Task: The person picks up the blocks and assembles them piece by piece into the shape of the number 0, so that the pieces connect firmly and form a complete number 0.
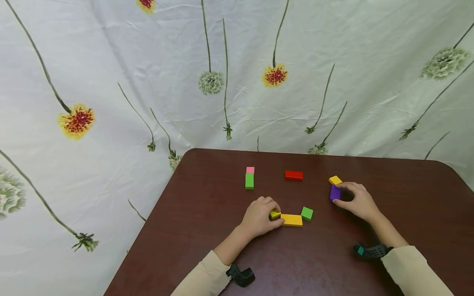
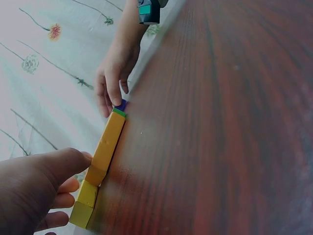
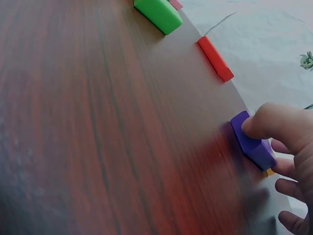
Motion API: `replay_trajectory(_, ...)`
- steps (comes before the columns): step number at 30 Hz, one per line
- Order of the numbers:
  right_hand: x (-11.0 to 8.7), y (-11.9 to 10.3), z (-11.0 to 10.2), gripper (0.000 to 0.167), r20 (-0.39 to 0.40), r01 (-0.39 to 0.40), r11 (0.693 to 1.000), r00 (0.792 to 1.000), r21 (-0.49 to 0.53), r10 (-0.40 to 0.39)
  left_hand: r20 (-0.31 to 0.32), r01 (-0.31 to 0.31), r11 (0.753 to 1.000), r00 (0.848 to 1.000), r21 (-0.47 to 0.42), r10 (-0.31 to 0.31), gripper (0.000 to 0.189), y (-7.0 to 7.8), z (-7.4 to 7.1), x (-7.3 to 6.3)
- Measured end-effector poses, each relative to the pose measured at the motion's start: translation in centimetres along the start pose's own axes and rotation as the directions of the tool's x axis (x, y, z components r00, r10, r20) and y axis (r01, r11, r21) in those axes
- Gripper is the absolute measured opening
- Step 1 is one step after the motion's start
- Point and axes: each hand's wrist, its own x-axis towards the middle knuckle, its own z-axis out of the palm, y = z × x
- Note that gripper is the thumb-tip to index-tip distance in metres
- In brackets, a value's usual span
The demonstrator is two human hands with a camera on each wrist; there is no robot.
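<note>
My left hand (image 1: 260, 218) grips a yellow block (image 1: 275, 214) with curled fingers; its thumb lies by the left end of an orange block (image 1: 291, 220). The yellow block (image 2: 84, 208) meets the orange block end to end in the left wrist view. A green block (image 1: 307, 213) sits at an angle by the orange block's right end. Further right, my right hand (image 1: 358, 201) pinches a purple block (image 1: 335, 193) between thumb and fingers. The right wrist view shows the thumb on the purple block's (image 3: 249, 142) face. A small yellow-orange block (image 1: 335, 180) lies just behind it.
Toward the back of the dark brown table (image 1: 207, 181), a green block (image 1: 249, 181) lies against a pink block (image 1: 250, 169). A red block (image 1: 293, 175) lies apart, right of them. Behind the table's far edge hangs a flowered white cloth (image 1: 166, 61).
</note>
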Motion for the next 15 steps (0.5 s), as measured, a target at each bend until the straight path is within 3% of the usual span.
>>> replay_trajectory(15,-0.16,-0.25,0.05,0.053,0.019,-0.034,0.999,0.999,0.017,0.033,0.006,0.004,1.0,1.0,-0.005,-0.004,0.022,0.11,-0.19,-0.03)
